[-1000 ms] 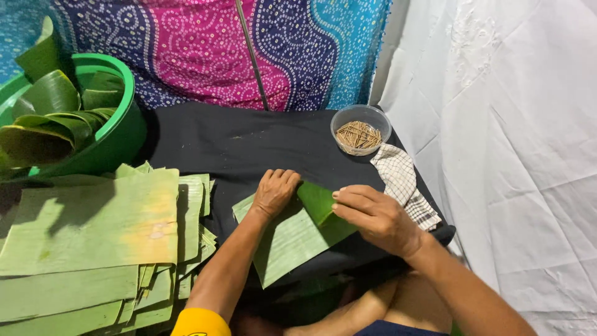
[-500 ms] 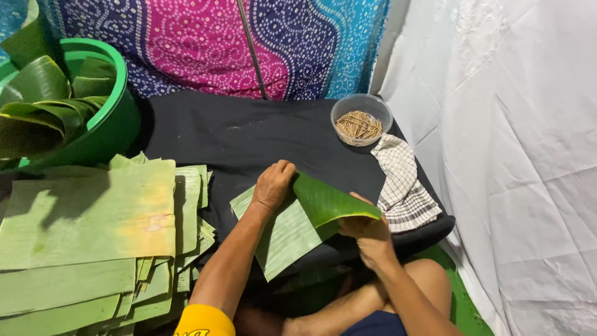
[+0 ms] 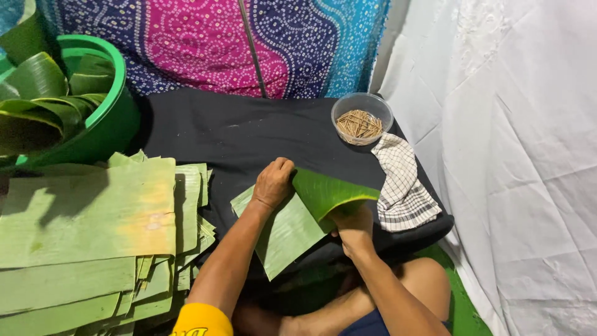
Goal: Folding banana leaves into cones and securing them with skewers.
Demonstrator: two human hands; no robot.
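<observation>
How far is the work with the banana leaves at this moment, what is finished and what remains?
Done: folded leaves sit in the green basin. In hand: the left hand presses one leaf piece flat on the black surface, and the right hand lifts its right edge into a fold. Left: a thick stack of flat cut leaves lies unfolded, and the bowl of small sticks is untouched.

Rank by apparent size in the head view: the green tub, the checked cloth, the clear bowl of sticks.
1. green tub, though cropped at the frame edge
2. checked cloth
3. clear bowl of sticks
</observation>
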